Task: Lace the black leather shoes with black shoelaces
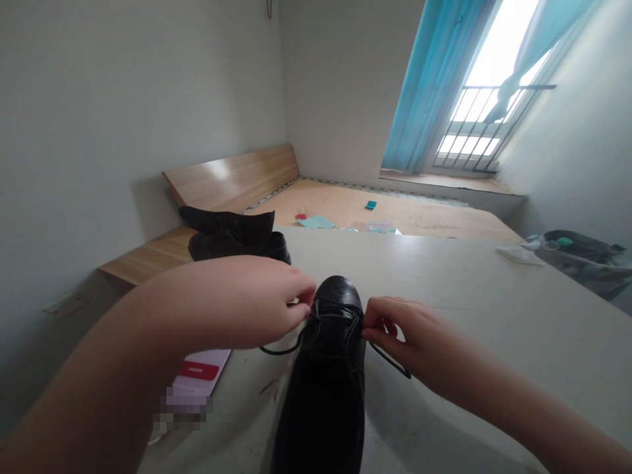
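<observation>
Shoe (324,375), black leather, centre of the white table (444,280), toe pointing away from me, opening toward me. It sits between my two hands. Lace (394,366) threaded across the front; one loose length curves out on the left below my fingers, the other hangs off to the right under my palm.

My right hand (397,322): thumb and forefinger pinched on the lace right at the shoe's edge, other fingers curled. My left hand (286,303): thumb and forefinger bent in at the opposite side of the lacing, tips at the shoe; can't tell if they grip any lace.

Left rear of table: more black footwear (239,243), bunched up, partly behind my left forearm. Under that forearm, flat pink-and-white item (200,370) with a red bar, lower part pixelated.

Beyond the table: wooden headboard (237,176), tan bed surface (336,197) with small teal item (370,205), pale green sheet (316,222). Blue curtain (419,85) beside barred window (469,128). Grey bag (587,263) far right.
</observation>
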A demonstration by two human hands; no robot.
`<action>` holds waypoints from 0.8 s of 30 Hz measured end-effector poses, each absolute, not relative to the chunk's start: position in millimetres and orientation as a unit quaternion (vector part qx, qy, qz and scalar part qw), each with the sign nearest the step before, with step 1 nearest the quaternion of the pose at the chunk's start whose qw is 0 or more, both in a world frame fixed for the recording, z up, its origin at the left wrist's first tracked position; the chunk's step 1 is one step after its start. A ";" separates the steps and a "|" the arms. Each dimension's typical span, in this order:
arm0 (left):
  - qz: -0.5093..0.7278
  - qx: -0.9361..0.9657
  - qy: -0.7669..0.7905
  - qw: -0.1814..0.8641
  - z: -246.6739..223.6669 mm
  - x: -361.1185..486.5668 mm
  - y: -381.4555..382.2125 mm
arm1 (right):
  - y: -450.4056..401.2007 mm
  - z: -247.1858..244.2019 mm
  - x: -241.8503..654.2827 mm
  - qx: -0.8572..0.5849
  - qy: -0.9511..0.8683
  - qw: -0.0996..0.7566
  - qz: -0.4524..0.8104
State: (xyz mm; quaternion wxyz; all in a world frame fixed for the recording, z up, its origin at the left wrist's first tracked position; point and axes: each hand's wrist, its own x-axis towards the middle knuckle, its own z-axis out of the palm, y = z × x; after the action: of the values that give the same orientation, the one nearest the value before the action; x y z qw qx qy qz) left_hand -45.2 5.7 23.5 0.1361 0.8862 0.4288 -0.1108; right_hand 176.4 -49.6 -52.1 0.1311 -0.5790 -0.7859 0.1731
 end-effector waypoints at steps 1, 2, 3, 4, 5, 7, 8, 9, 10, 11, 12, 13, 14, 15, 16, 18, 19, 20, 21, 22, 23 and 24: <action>-0.113 0.884 0.432 0.138 24.5 -44.4 7.4 | -49.6 -51.7 176.4 -0.577 -0.787 0.131 0.175; -0.113 0.882 0.434 0.144 26.2 -44.2 8.2 | -49.4 -51.2 176.3 -0.576 -0.787 0.131 0.177; -0.109 0.882 0.431 0.154 28.2 -44.3 8.0 | -49.2 -50.5 176.2 -0.576 -0.786 0.131 0.179; -0.100 0.883 0.426 0.167 30.1 -44.3 6.8 | -48.8 -49.9 175.9 -0.577 -0.786 0.131 0.181; -0.093 0.886 0.415 0.184 31.5 -44.1 4.8 | -48.4 -49.3 175.6 -0.577 -0.785 0.132 0.182; -0.088 0.895 0.385 0.209 31.6 -42.1 0.6 | -47.8 -48.8 174.8 -0.575 -0.786 0.134 0.184; -0.087 0.897 0.379 0.210 30.0 -40.5 -0.7 | -47.7 -48.8 174.5 -0.573 -0.787 0.136 0.184; -0.087 0.899 0.378 0.204 27.7 -38.7 -1.0 | -47.8 -49.1 174.3 -0.571 -0.788 0.138 0.183; -0.086 0.899 0.383 0.195 24.9 -36.9 0.0 | -48.1 -49.5 174.2 -0.570 -0.789 0.140 0.182; -0.086 0.897 0.390 0.189 22.1 -35.4 2.1 | -48.4 -50.0 174.3 -0.570 -0.789 0.140 0.179; -0.085 0.895 0.397 0.184 19.6 -34.3 5.1 | -48.8 -50.5 174.4 -0.571 -0.790 0.138 0.178; -0.085 0.892 0.407 0.178 17.8 -33.8 8.6 | -49.1 -50.9 174.7 -0.572 -0.790 0.136 0.176; -0.085 0.890 0.415 0.170 16.7 -33.9 12.2 | -49.4 -51.2 175.0 -0.572 -0.790 0.133 0.177; -0.089 0.886 0.425 0.162 16.4 -34.4 15.5 | -49.5 -51.3 175.3 -0.571 -0.790 0.130 0.179; -0.100 0.882 0.433 0.156 16.7 -35.3 18.3 | -49.5 -51.4 175.5 -0.571 -0.791 0.128 0.182; -0.132 0.873 0.444 0.151 18.1 -37.5 21.8 | -49.4 -51.4 175.5 -0.572 -0.788 0.126 0.187; -0.146 0.870 0.446 0.150 18.8 -38.6 22.6 | -49.4 -51.4 175.2 -0.575 -0.786 0.126 0.189; -0.158 0.867 0.448 0.149 19.4 -39.5 22.9 | -49.4 -51.5 174.9 -0.578 -0.784 0.124 0.191; -0.164 0.866 0.449 0.147 19.7 -40.3 23.0 | -49.5 -51.6 174.6 -0.581 -0.782 0.123 0.190; -0.167 0.865 0.449 0.146 19.8 -41.0 23.1 | -49.6 -51.8 174.3 -0.581 -0.781 0.124 0.190; -0.170 0.865 0.449 0.147 19.7 -41.6 23.2 | -49.6 -52.1 174.1 -0.581 -0.782 0.125 0.189; -0.172 0.863 0.450 0.149 19.5 -42.1 23.4 | -49.6 -52.4 174.2 -0.579 -0.783 0.126 0.189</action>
State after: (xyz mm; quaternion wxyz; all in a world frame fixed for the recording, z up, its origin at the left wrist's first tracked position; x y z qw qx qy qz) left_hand -42.1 23.4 19.5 0.1495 0.8632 0.4504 -0.1724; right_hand 174.2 -49.6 -52.4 0.1260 -0.5788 -0.7833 0.1887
